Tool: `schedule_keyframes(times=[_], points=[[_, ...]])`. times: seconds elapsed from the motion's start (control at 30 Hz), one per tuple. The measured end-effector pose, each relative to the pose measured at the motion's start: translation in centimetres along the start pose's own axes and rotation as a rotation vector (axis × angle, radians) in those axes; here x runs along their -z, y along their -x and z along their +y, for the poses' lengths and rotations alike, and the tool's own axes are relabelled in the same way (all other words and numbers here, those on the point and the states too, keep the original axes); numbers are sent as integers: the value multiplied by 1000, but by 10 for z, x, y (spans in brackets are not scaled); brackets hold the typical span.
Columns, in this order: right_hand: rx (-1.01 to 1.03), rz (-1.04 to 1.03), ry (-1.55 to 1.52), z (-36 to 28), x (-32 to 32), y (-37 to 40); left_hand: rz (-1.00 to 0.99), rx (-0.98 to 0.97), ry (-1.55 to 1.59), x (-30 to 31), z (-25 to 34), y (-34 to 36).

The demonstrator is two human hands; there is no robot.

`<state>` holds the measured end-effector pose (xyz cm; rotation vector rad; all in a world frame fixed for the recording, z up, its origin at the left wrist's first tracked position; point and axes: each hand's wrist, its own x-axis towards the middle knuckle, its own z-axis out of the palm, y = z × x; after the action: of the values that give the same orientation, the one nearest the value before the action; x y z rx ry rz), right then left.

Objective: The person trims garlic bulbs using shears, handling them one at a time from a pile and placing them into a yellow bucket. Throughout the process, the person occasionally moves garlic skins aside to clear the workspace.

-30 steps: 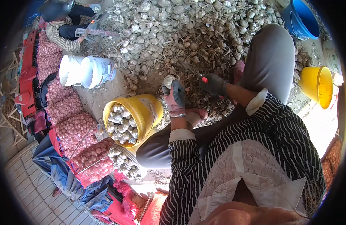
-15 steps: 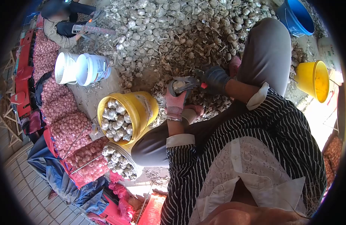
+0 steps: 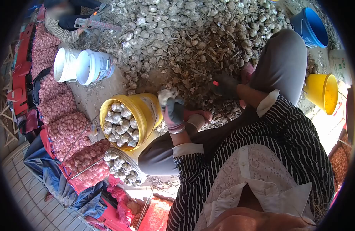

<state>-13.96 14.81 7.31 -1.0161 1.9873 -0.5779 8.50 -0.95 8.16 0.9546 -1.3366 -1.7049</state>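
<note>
The pale round garlic bulb [image 3: 166, 94] sits in the closed grip of your left hand [image 3: 174, 112], just beside the rim of the yellow plastic bucket [image 3: 148, 106] that is full of garlic. Your right hand [image 3: 225, 85], in a dark glove, is closed on a red-tipped tool [image 3: 215, 82], mostly hidden, apart from the bulb.

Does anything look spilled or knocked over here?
Nothing stands out. The white buckets and the garlic-filled yellow bucket seem upright; loose stalks and skins by the garlic heap look like ordinary trimmings.
</note>
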Motion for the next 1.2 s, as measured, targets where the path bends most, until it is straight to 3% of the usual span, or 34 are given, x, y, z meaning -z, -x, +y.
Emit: schedule_keyframes(times=[0.03, 0.1, 0.2, 0.23, 0.27, 0.3, 0.33, 0.37, 0.43, 0.47, 0.53, 0.6, 0.63, 0.7, 0.73, 0.8, 0.83, 0.9, 1.2], points=[[16, -6, -3, -1, -3, -3, -73, 73, 717, -26, 59, 7], [14, 22, -332, 1, -11, -5, -259, -133, 1335, -8, 77, 0], [-40, 41, -538, 12, -31, -17, 15, -17, 949, -1, 52, -13], [-35, 35, -544, 6, -27, -19, -32, 74, 967, 5, 28, -22], [-119, -15, -676, -5, -17, -16, -276, 25, 904, 0, 10, -36], [-205, -69, -804, -13, -10, -13, -154, 177, 807, 12, -19, -42], [-203, -79, -806, -17, -8, -13, 353, 414, 722, -4, -18, -49], [-248, -89, -914, -21, -8, -13, 361, 410, 720, 5, -37, -66], [-294, -107, -1023, -23, -13, -14, 242, 381, 403, 36, -83, -106], [-312, -133, -1097, -20, -15, -15, 247, 378, 401, 31, -74, -128], [-330, -161, -1171, -22, -15, -20, 557, 552, 233, 32, -55, -182], [-378, -183, -1179, -30, -3, -21, 694, 341, -428, 111, -111, -247], [-383, -185, -1177, -32, -3, -22, 773, 334, -713, 124, -107, -266], [-442, -86, -1211, -34, -7, -25, 839, 451, -910, 159, -96, -297], [-449, -91, -1210, -32, -10, -28, 854, 493, -951, 174, -94, -310], [-456, -217, -1606, -26, -13, -33, 843, 562, -958, 203, -96, -329], [-465, -215, -1599, -28, -13, -35, 829, 592, -936, 214, -100, -336], [-482, -123, -1077, -32, -12, -37, 798, 630, -878, 231, -111, -347], [-588, -98, -1073, -27, -16, -40, 773, 580, -715, 238, -140, -346]])
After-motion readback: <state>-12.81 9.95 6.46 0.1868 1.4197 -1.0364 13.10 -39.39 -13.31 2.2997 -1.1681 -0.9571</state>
